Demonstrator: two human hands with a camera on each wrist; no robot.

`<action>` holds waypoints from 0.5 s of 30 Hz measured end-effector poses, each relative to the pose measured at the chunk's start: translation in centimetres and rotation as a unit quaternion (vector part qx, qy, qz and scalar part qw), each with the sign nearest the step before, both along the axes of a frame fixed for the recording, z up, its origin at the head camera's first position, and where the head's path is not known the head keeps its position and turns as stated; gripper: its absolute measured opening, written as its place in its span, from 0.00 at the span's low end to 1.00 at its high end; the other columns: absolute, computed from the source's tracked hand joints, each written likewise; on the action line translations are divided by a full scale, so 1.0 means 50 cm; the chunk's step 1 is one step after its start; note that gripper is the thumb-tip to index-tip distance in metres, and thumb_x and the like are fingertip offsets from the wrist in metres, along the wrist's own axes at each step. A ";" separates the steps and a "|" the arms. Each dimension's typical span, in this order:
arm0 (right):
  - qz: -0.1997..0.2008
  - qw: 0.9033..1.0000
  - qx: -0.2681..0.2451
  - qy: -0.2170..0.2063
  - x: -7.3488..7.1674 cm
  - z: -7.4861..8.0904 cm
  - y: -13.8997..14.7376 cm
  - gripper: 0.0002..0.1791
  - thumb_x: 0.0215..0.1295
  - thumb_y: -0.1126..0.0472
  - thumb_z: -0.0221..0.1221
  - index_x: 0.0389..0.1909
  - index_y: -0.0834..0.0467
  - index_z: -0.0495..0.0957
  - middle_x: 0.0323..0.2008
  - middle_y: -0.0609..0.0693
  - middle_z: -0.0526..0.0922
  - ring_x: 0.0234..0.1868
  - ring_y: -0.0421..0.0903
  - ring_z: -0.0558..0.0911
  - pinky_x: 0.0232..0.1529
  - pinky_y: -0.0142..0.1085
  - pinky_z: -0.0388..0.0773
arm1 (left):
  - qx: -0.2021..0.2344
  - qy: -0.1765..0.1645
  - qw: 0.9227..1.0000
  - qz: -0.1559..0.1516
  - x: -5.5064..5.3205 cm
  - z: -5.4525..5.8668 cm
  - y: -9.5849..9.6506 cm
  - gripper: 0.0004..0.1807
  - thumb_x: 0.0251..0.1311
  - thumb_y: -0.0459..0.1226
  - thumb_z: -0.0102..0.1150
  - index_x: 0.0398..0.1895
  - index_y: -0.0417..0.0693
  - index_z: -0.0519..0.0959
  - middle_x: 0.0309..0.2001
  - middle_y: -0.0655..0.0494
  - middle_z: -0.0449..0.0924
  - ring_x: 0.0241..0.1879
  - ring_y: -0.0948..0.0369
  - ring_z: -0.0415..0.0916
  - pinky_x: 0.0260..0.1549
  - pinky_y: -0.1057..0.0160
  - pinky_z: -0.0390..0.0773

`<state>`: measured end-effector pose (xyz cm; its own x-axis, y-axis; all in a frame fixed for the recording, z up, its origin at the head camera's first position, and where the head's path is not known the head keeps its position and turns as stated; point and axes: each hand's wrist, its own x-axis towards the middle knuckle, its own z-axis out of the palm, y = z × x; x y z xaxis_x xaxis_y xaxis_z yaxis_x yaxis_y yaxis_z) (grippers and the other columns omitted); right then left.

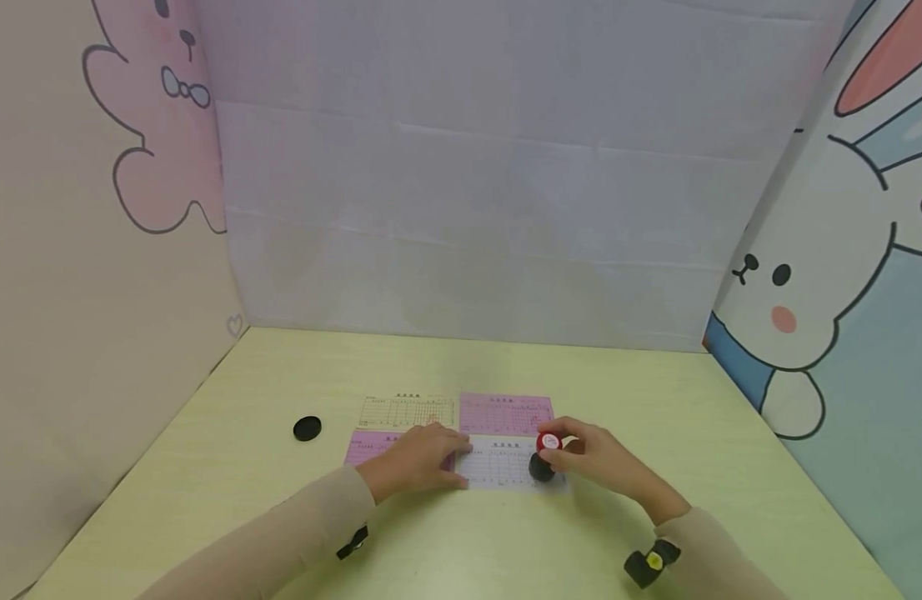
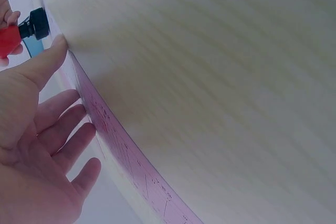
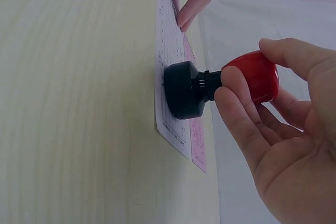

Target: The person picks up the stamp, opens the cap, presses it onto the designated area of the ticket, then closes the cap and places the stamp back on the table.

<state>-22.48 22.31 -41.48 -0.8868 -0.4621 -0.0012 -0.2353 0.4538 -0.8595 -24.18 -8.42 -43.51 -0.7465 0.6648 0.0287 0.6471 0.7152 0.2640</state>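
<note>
My right hand (image 1: 596, 454) grips the red knob of a hand stamp (image 3: 184, 90). The stamp's round black base stands on the right part of a white printed form (image 1: 498, 473), touching the paper in the right wrist view. My left hand (image 1: 419, 460) rests with extended fingers where the white form meets a pink form (image 1: 365, 446) to its left. In the left wrist view, the left thumb and fingertips touch the papers. Behind these lie a yellowish form (image 1: 401, 411) at left and another pink form (image 1: 502, 412) at right. The stamp's underside is hidden.
A round black lid-like disc (image 1: 307, 428) lies on the pale wooden table (image 1: 461, 550), left of the forms. A white cloth backdrop (image 1: 468, 208) closes off the back. Side panels with cartoon animals (image 1: 829, 283) flank the table.
</note>
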 end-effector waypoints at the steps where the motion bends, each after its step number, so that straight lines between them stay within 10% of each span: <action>1: 0.001 1.000 -0.001 0.001 0.001 0.000 -0.001 0.25 0.69 0.57 0.64 0.61 0.65 0.74 0.46 0.55 0.79 0.41 0.49 0.82 0.41 0.33 0.81 | 0.000 0.001 1.000 -0.001 0.000 -0.002 0.000 0.31 0.58 0.52 0.70 0.61 0.46 0.80 0.63 0.53 0.77 0.61 0.54 0.74 0.64 0.51 0.69; 15: -0.005 1.000 -0.013 0.002 0.003 -0.003 -0.005 0.24 0.70 0.58 0.63 0.61 0.66 0.74 0.47 0.56 0.78 0.41 0.49 0.83 0.41 0.35 0.83 | 0.001 0.006 1.000 0.000 -0.001 -0.008 -0.001 0.30 0.58 0.52 0.70 0.61 0.47 0.80 0.63 0.54 0.78 0.61 0.54 0.74 0.62 0.52 0.71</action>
<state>-22.33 22.08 -41.64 -0.8910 -0.4539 0.0135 -0.2342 0.4337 -0.8701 -24.25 -8.49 -43.91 -0.7461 0.6646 0.0392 0.6501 0.7147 0.2580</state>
